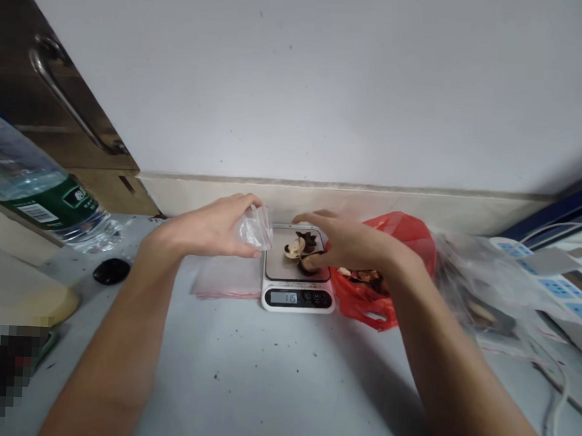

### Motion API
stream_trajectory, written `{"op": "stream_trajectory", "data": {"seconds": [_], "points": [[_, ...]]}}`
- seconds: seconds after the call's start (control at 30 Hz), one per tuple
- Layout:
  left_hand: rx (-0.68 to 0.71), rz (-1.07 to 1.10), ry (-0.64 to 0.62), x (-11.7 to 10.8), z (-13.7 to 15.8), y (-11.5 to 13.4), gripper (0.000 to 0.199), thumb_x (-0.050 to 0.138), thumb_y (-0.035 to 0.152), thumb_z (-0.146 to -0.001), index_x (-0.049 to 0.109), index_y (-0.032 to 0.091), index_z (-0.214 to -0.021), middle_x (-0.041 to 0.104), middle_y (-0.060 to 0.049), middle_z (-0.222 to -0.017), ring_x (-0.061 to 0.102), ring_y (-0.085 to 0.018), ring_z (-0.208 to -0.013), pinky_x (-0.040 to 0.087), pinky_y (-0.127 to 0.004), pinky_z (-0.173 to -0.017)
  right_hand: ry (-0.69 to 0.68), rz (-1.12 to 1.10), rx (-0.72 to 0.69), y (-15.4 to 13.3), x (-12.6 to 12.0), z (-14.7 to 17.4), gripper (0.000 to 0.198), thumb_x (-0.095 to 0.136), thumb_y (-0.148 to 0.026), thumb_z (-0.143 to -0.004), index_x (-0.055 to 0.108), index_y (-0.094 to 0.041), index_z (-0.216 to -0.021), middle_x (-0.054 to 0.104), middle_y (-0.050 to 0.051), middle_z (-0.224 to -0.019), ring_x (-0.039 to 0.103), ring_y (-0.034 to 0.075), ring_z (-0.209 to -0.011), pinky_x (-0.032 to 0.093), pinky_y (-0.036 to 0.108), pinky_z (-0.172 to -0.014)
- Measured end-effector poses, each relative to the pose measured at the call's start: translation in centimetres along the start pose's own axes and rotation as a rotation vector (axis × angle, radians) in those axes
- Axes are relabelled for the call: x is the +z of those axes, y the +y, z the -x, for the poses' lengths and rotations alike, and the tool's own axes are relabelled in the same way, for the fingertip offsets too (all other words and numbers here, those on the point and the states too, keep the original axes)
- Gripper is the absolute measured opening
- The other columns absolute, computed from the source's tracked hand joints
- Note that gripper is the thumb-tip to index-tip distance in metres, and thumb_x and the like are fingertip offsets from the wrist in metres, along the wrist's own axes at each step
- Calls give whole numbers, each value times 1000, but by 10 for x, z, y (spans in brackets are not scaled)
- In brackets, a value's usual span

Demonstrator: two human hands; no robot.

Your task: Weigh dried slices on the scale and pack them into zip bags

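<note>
My left hand [218, 227] holds a small clear zip bag [256, 229] between thumb and fingers, just left of the scale. A white kitchen scale [297, 299] stands in the middle, its display showing the digits 115. Several dried brown-and-cream pieces [295, 247], perhaps mushroom, lie on its plate. Over them reaches my right hand [345, 241], thumb and fingers apart; its thumb seems to touch a dark piece [308, 265]. To the right, partly under my right forearm, a red plastic bag [406, 239] sits open with more dried pieces [368, 279] inside.
Flat clear bags [228, 279] lie left of the scale. A water bottle [51, 195] and a black round object [111, 271] are farther left. At the right are crumpled clear plastic [476, 277], a power strip [553, 281] and white cables [560, 397]. A wall [325, 104] rises behind.
</note>
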State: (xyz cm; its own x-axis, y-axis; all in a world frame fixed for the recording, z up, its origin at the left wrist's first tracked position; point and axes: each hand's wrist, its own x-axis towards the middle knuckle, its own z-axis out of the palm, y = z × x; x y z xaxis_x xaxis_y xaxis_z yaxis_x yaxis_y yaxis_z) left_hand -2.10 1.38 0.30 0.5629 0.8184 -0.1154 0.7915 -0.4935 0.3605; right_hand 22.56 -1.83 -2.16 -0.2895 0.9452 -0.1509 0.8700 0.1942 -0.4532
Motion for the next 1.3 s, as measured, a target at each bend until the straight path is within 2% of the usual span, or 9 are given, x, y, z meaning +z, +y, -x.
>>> {"op": "stream_trajectory", "data": {"seconds": [0.1,0.23,0.37,0.63,0.9,1.0,1.07,1.17,1.3], "points": [[4,5,-78,3,-2,-5,74,69,55,-72,55,24,-138,65,-12,-141,62,-34,-126,49,-39,-101,-163,65,7,0,4,-6,67,71,-15,-79,59,-33,-143,61,10,-146,68,27,-113,52,32,-81],[-19,-22,-131,5,-3,-3,77,67,58,-72,55,24,-141,66,-11,-140,64,-33,-123,49,-36,-97,-191,115,-17,-3,8,-13,46,61,-7,-82,71,-28,-122,73,7,-120,69,22,-93,46,27,-68],[-13,-13,-165,8,-7,2,79,69,59,-71,56,23,-139,67,-11,-138,64,-33,-123,48,-36,-98,-186,104,1,-5,7,-14,37,60,-5,-85,72,-25,-114,76,5,-108,67,18,-83,41,25,-61],[-50,15,-251,21,-14,10,80,71,60,-67,55,21,-135,63,-15,-141,60,-36,-127,48,-41,-100,-93,8,39,-4,2,-13,33,58,2,-82,75,-20,-100,76,4,-90,65,15,-75,44,22,-63],[-24,57,-223,20,-14,19,64,72,62,-73,56,21,-119,67,-12,-126,64,-33,-112,49,-39,-89,111,-151,-78,-9,-1,-8,24,62,0,-79,74,-18,-89,73,0,-78,63,14,-71,45,24,-64],[29,125,-144,18,-13,21,59,69,63,-77,56,22,-118,67,-11,-127,64,-33,-114,50,-39,-88,217,-293,-211,-15,2,-5,22,63,-4,-82,74,-18,-96,76,2,-87,67,16,-79,50,26,-72],[66,164,-83,16,-12,20,54,68,61,-80,56,22,-116,68,-11,-128,65,-32,-115,50,-39,-90,257,-399,-292,-18,2,-3,28,67,-11,-85,73,-18,-111,77,4,-95,70,18,-85,55,30,-79],[129,219,-8,10,-9,16,54,68,59,-83,57,23,-122,68,-10,-133,64,-32,-121,50,-40,-95,258,-520,-363,-19,-1,3,47,71,-27,-88,65,-20,-134,77,7,-106,73,21,-95,59,37,-87],[147,251,18,4,-4,11,60,68,59,-86,56,25,-134,67,-9,-140,63,-32,-128,51,-39,-99,253,-622,-432,-18,-9,9,52,66,-31,-91,60,-26,-142,73,9,-126,71,25,-116,60,41,-95]]}}
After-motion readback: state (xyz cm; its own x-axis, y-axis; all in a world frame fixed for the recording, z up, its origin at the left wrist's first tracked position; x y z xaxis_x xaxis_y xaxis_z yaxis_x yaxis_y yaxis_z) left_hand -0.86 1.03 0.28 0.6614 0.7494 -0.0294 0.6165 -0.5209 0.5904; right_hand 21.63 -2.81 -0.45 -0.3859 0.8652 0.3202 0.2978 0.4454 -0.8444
